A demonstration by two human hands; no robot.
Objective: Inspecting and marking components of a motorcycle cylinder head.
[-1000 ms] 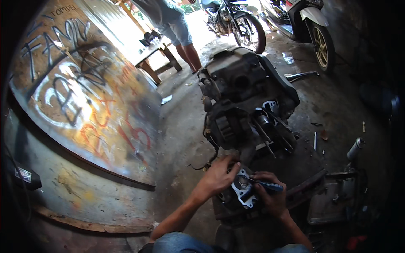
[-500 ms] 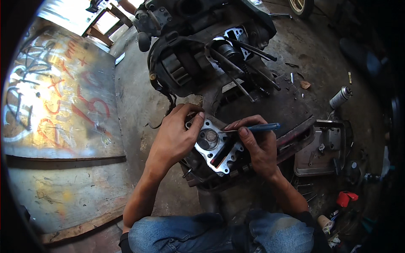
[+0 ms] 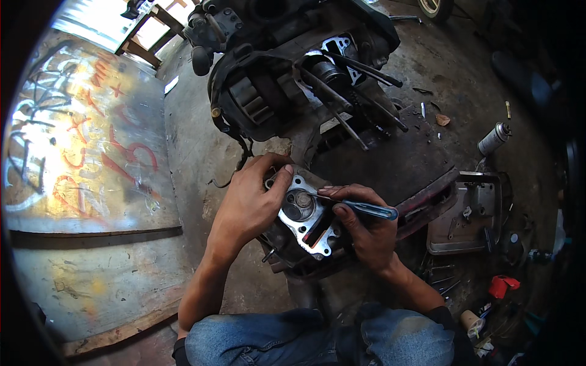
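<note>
A silver cylinder head (image 3: 309, 223) lies with its flat face up, showing a round combustion chamber with valves and a long slot. My left hand (image 3: 249, 198) is curled over its left and far edge, thumb pressed along the rim. My right hand (image 3: 366, 227) grips a slim blue-handled tool (image 3: 372, 210) between thumb and fingers. The thin tip reaches the face beside the combustion chamber; whether it is a screwdriver or a blade is too small to tell. Below the head is a dark, worn support (image 3: 372, 155).
Beyond stands a partly stripped engine (image 3: 262, 91) with long studs (image 3: 329, 91) sticking out toward me. At right are a metal tray (image 3: 445, 229) of parts, a spray can (image 3: 493, 139), a red piece (image 3: 503, 285) and a cup (image 3: 471, 322). A painted board (image 3: 91, 140) is at left.
My right hand has shifted slightly down and left, and the blue-handled tool has swung so its handle end points lower. The left hand keeps its hold on the head.
</note>
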